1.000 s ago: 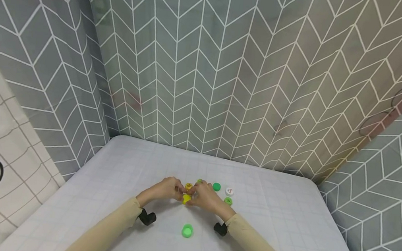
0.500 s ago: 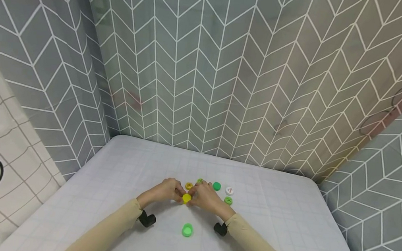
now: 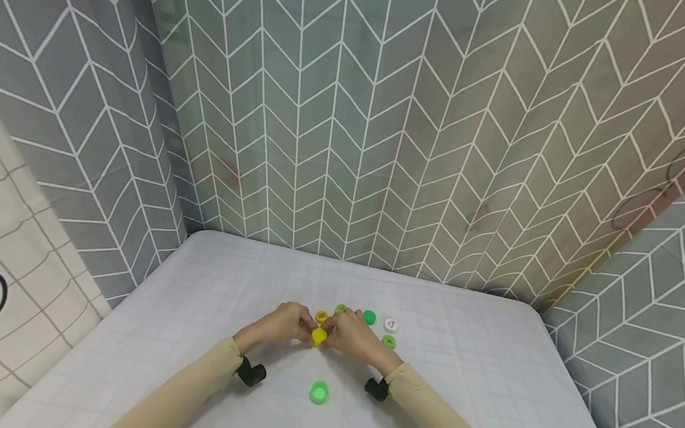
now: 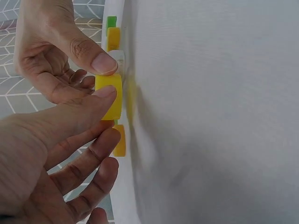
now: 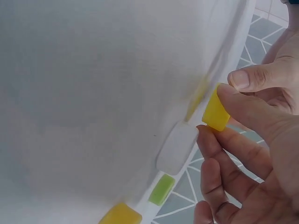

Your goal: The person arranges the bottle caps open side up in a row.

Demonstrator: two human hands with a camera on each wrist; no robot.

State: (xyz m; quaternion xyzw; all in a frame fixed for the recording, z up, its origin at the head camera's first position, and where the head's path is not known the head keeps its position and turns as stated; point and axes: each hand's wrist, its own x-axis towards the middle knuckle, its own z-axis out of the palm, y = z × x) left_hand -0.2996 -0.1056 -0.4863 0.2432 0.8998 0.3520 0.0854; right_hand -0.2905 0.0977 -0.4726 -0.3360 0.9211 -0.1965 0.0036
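A yellow bottle cap (image 3: 319, 336) is held up over the white table between both hands. My left hand (image 3: 285, 322) pinches it from the left; in the left wrist view its thumb (image 4: 103, 92) lies across the yellow side wall. From the right, my right hand (image 3: 355, 336) grips the same cap, its thumb (image 5: 233, 97) pressed on the wall in the right wrist view. Both thumbs sit close together at the cap's edge. The remaining fingers of each hand curl loosely behind, partly hidden. A shadow of the cap falls on the cloth in both wrist views.
Beyond the hands lie an orange-yellow cap (image 3: 322, 317) and a light green cap (image 3: 341, 308). Further right are a dark green cap (image 3: 369, 317), a white cap (image 3: 390, 325) and another light green cap (image 3: 389, 341). A hollow-side-up green cap (image 3: 319, 393) lies nearer the body. Patterned curtains surround the table.
The yellow cap has turned between the fingers: its round face now shows with the side wall below, whereas one second ago fingers covered more of it. Both arms stay nearly in place.
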